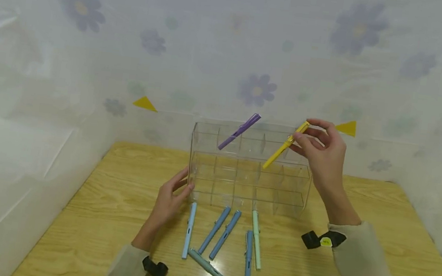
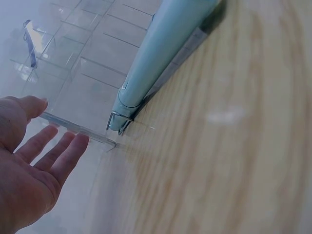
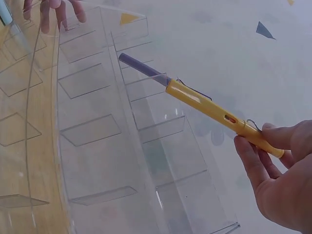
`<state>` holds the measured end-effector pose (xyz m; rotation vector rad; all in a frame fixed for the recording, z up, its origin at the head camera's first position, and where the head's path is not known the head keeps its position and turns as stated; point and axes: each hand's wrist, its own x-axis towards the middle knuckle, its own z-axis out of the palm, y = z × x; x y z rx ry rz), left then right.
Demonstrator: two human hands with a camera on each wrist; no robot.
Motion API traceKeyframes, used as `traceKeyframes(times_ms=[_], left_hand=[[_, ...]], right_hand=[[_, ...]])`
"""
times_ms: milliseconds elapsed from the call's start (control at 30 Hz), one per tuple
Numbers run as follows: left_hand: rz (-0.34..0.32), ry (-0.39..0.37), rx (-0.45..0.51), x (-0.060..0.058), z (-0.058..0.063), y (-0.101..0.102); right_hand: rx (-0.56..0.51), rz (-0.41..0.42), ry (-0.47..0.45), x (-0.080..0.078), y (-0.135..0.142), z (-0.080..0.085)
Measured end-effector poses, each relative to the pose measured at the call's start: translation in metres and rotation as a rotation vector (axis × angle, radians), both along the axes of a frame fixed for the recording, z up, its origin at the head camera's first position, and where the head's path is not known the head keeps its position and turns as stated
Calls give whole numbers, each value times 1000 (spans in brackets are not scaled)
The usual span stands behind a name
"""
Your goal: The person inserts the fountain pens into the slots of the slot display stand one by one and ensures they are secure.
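My right hand (image 1: 328, 158) pinches a yellow pen (image 1: 284, 147) by its upper end. The pen slants over the right half of a clear tiered organizer (image 1: 221, 182), its lower end overlapping the middle tier in the head view. A purple pen (image 1: 239, 132) leans in a top-tier compartment, left of centre. At the organizer's left side, my left hand (image 1: 169, 198) rests its fingertips on the clear side panel, thumb by the front edge. A light blue pen (image 2: 156, 53) lies close to this hand.
In front of the organizer, several pens lie on the wooden table (image 1: 85, 232): blue pens (image 1: 225, 235), a grey-green pen (image 1: 214, 271) lying crosswise and a pale green pen (image 1: 256, 240). A flowered white curtain (image 1: 213, 63) stands behind.
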<state>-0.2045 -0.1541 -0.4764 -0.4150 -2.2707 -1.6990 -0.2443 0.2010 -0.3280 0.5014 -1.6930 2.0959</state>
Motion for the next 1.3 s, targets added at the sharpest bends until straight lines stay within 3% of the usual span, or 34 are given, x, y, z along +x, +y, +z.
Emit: traceKeyframes(times_ms=[133, 200, 433, 600, 800, 1300], left_hand=[[11, -8, -14, 1, 2, 0], [10, -5, -19, -1, -3, -2], [18, -46, 1, 0, -2, -2], [20, -64, 34, 2, 1, 0], [-1, -33, 112, 1, 1, 2], [27, -40, 141, 3, 4, 2]], right_hand=[[-74, -27, 11, -10, -5, 10], [-97, -43, 18, -14, -7, 15], [-120, -85, 40, -30, -11, 28], [-128, -109, 43, -39, -11, 32], [-147, -131, 16, -47, -16, 28], [64, -144, -92, -58, -37, 8]])
